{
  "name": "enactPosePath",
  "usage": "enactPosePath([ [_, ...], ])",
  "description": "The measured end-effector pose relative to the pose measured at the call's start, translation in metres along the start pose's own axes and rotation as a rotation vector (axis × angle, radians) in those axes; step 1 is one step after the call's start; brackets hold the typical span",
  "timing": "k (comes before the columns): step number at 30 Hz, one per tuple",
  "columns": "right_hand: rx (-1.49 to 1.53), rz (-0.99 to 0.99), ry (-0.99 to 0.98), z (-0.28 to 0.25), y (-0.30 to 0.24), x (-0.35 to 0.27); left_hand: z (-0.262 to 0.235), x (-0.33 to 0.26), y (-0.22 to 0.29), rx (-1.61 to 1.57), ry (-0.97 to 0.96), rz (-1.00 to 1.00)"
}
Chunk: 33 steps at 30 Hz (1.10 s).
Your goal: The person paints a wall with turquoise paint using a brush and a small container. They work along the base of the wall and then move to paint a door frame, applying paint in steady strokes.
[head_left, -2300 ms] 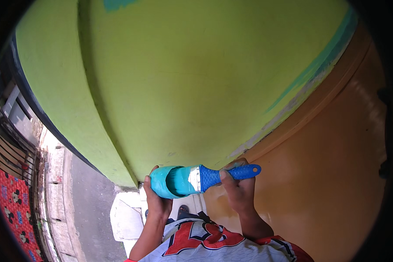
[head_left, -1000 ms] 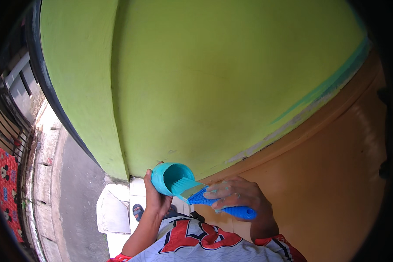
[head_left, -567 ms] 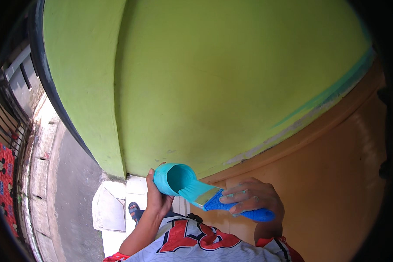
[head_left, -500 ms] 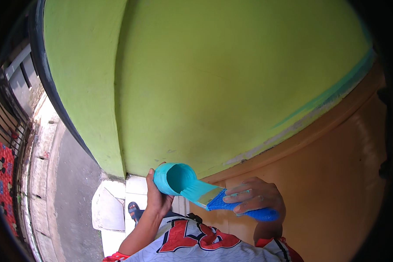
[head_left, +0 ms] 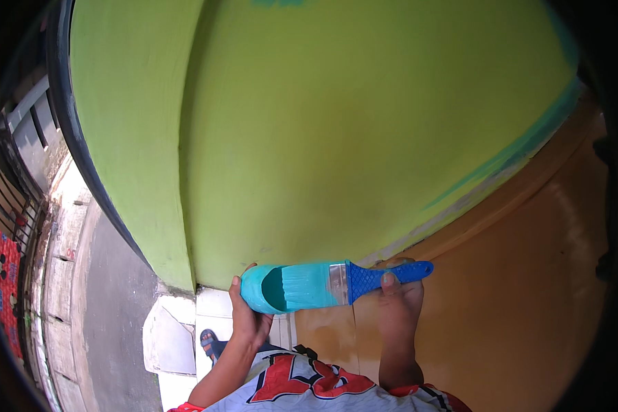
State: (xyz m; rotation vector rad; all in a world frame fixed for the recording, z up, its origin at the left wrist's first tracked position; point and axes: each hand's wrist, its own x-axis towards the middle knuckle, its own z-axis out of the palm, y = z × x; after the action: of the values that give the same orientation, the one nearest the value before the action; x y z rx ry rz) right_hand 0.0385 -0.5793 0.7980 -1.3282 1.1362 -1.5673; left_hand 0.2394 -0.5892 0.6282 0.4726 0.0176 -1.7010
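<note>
**Brush swung level, right hand rolled thumb-up beside the cup**

Half a second ago the handle sloped down to the lower right, with the back of the right hand (head_left: 399, 296) uppermost; now the brush (head_left: 305, 287) runs nearly straight across between the two hands, and the right thumb lies on top. That hand is closed around the blue handle (head_left: 367, 279), near its middle, with the end poking out beyond it. The left hand (head_left: 248, 317) is wrapped about the teal cup (head_left: 255, 292), cradling its left side, with the mouth tipped toward the right hand. The brush's broad bristles sit just right of the left hand, overlapping that mouth; from where I stand, I can't tell how hard they press the rim, or how much paint lies inside.

If I were offering advice, I'd say let the left hand stay firm and tip the cup no further, since a steeper lean could spill. The right hand would do well to draw each flat face lightly over the rim, full width, so the load evens out and neither corner drips. A level or slightly raised handle should stop paint creeping past the metal band (head_left: 338, 283) to the fingers. Any drip could land on the orange-brown floor (head_left: 501, 302) below the right hand.
</note>
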Motion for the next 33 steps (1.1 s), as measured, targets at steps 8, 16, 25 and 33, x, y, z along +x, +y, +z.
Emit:
enactPosePath([
  [8, -0.061, 0.244, -0.04, -0.012, 0.043, -0.004, 0.009, 0.004, -0.009, -0.059, 0.06, 0.025],
  [16, -0.047, 0.067, -0.046, -0.037, 0.06, -0.006, 0.006, -0.001, -0.019, -0.037, 0.061, -0.045],
  [25, 0.063, 0.078, 0.098, -0.051, 0.06, -0.002, 0.045, -0.011, -0.005, 0.167, -0.022, 0.032],
  [33, 0.647, 0.085, 0.201, -0.097, 0.006, 0.048, 0.04, -0.008, 0.005, 0.087, 0.133, 0.047],
])
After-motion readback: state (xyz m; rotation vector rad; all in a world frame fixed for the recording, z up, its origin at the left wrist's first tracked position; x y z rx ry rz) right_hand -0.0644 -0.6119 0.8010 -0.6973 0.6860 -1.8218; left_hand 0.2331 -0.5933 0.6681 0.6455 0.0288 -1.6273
